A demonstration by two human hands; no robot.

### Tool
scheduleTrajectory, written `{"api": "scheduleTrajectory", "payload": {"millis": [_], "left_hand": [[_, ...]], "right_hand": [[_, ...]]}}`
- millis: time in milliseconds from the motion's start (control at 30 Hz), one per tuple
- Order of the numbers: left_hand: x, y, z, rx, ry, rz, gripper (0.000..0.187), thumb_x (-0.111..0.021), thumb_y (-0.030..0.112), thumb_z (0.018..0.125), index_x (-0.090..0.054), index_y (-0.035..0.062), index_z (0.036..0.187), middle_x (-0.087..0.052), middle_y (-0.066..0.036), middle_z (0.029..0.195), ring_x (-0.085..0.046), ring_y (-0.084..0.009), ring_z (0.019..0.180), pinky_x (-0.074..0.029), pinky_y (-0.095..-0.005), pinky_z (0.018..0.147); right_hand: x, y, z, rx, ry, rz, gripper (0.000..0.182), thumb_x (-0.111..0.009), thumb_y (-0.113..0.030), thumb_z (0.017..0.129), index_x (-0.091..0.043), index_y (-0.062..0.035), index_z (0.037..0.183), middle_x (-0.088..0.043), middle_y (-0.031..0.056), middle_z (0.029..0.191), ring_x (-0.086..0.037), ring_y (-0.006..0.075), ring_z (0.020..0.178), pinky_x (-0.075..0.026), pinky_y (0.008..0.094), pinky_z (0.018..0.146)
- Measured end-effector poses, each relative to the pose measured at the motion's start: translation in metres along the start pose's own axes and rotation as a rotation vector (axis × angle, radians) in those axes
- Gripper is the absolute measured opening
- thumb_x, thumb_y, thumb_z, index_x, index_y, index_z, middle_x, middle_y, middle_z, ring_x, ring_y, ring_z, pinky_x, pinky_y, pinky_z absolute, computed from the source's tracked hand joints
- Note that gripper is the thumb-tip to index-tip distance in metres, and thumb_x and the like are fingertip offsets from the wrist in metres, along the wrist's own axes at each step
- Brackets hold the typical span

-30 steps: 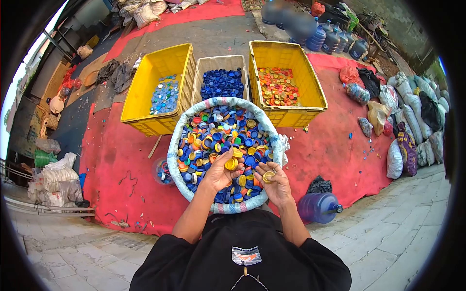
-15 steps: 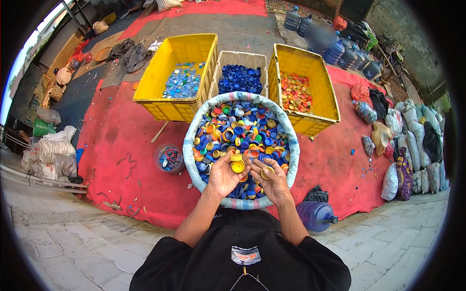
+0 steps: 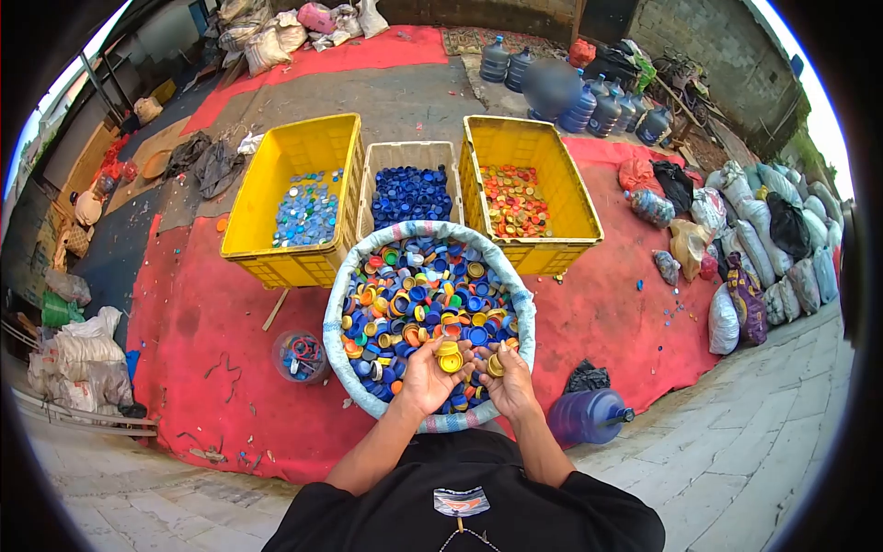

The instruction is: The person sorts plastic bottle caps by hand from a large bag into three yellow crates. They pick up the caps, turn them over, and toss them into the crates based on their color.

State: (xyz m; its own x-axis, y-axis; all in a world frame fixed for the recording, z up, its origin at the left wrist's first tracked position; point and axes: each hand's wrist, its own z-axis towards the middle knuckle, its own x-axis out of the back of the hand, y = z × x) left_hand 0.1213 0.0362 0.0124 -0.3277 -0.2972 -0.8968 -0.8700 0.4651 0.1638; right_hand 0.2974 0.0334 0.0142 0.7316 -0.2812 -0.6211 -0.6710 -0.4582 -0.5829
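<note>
Over the near side of a round basin (image 3: 335,317) with a cloth-wrapped rim, both of my hands hover close together. My left hand (image 3: 425,385), palm up, holds yellow bottle caps (image 3: 450,359) against its fingers; one shows its open inside. In my right hand (image 3: 511,386) a dull yellow bottle cap (image 3: 496,366) is pinched between thumb and fingers. Mixed bottle caps (image 3: 418,299) in blue, orange, yellow, white and green fill the basin below.
Behind the basin stand a yellow crate (image 3: 248,202) of light blue caps, a whitish crate (image 3: 409,152) of dark blue caps and another yellow crate (image 3: 561,184) of red and orange caps. A clear tub (image 3: 301,357) sits left, a water jug (image 3: 589,417) right.
The camera view has tilted up, so the crates and basin appear lower and further left. My right hand has turned its cap more edge-on. Both hands still hold yellow caps.
</note>
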Motion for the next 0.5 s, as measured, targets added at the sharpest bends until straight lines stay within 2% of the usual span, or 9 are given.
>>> {"api": "scheduleTrajectory", "payload": {"millis": [67,100,200,233,333,367,433,467,500], "left_hand": [[-0.01,-0.007,0.01,0.03,0.085,0.013,0.029,-0.05,0.023,0.096,-0.056,0.0008,0.113,-0.062,-0.019,0.116,-0.061,-0.0322,0.107,-0.051,-0.0449,0.093],[-0.014,-0.012,0.018,0.039,0.108,0.019,0.027,-0.051,0.021,0.096,-0.056,-0.0001,0.111,-0.062,-0.019,0.114,-0.061,-0.0328,0.106,-0.051,-0.0446,0.094],[-0.034,-0.022,0.041,0.071,0.189,0.073,0.027,-0.051,0.018,0.095,-0.054,-0.0027,0.113,-0.061,-0.019,0.112,-0.059,-0.0323,0.105,-0.05,-0.0454,0.096],[-0.035,-0.026,0.055,0.085,0.19,0.072,0.028,-0.051,0.018,0.095,-0.053,-0.0028,0.113,-0.06,-0.019,0.111,-0.059,-0.0322,0.105,-0.049,-0.0458,0.096],[-0.044,-0.033,0.104,0.164,0.214,0.065,0.025,-0.05,0.017,0.095,-0.052,-0.003,0.111,-0.058,-0.018,0.107,-0.057,-0.0311,0.103,-0.048,-0.0468,0.098],[-0.05,-0.032,0.128,0.171,0.158,0.049,0.026,-0.05,0.017,0.095,-0.052,-0.0033,0.111,-0.057,-0.019,0.108,-0.056,-0.0313,0.104,-0.047,-0.0469,0.099],[-0.088,-0.025,0.172,0.127,0.077,0.056,0.032,-0.052,0.019,0.094,-0.048,-0.0049,0.115,-0.053,-0.02,0.111,-0.053,-0.0322,0.107,-0.045,-0.0479,0.101],[-0.119,-0.015,0.192,0.074,0.059,0.077,0.038,-0.053,0.022,0.093,-0.045,-0.006,0.118,-0.051,-0.021,0.114,-0.052,-0.0328,0.109,-0.043,-0.0488,0.102],[-0.149,-0.002,0.209,-0.015,0.096,0.099,0.056,-0.056,0.027,0.091,-0.037,-0.0095,0.129,-0.045,-0.024,0.127,-0.047,-0.0367,0.118,-0.038,-0.0517,0.107]], "right_hand": [[0.009,-0.004,0.001,0.029,0.053,0.063,0.027,-0.05,-0.032,0.101,-0.054,-0.0059,0.109,-0.062,0.015,0.11,-0.067,0.0229,0.087,-0.057,0.0334,0.068],[0.011,-0.009,0.0,0.042,0.053,0.136,0.026,-0.049,-0.027,0.101,-0.054,-0.0034,0.11,-0.061,0.0164,0.11,-0.066,0.0258,0.094,-0.057,0.0355,0.077],[0.026,-0.02,0.003,0.066,0.05,0.265,0.025,-0.051,-0.02,0.097,-0.054,0.0002,0.111,-0.06,0.0163,0.112,-0.062,0.0292,0.103,-0.054,0.0388,0.09],[0.028,-0.026,0.004,0.102,0.097,0.269,0.029,-0.052,-0.013,0.089,-0.053,0.0044,0.112,-0.059,0.0173,0.111,-0.058,0.0331,0.11,-0.049,0.0416,0.097],[0.03,-0.049,0.014,0.146,0.2,0.324,0.032,-0.051,-0.008,0.082,-0.053,0.0049,0.111,-0.058,0.0181,0.108,-0.055,0.0354,0.114,-0.048,0.0432,0.099],[0.031,-0.064,0.027,0.126,0.22,0.321,0.038,-0.049,-0.007,0.075,-0.052,0.0084,0.11,-0.057,0.0196,0.104,-0.053,0.0379,0.117,-0.044,0.047,0.104],[0.043,-0.098,0.08,0.175,-0.037,0.357,0.039,-0.049,-0.009,0.074,-0.052,0.0103,0.108,-0.057,0.0207,0.104,-0.052,0.0375,0.115,-0.041,0.0505,0.106],[0.025,-0.128,0.097,0.29,-0.223,0.327,0.037,-0.047,-0.011,0.073,-0.053,0.0106,0.102,-0.058,0.0226,0.107,-0.053,0.037,0.113,-0.04,0.0518,0.106],[-0.015,-0.162,0.093,0.335,-0.27,0.37,0.035,-0.046,-0.012,0.072,-0.053,0.0088,0.099,-0.058,0.0225,0.114,-0.052,0.036,0.113,-0.039,0.0518,0.106]]}}
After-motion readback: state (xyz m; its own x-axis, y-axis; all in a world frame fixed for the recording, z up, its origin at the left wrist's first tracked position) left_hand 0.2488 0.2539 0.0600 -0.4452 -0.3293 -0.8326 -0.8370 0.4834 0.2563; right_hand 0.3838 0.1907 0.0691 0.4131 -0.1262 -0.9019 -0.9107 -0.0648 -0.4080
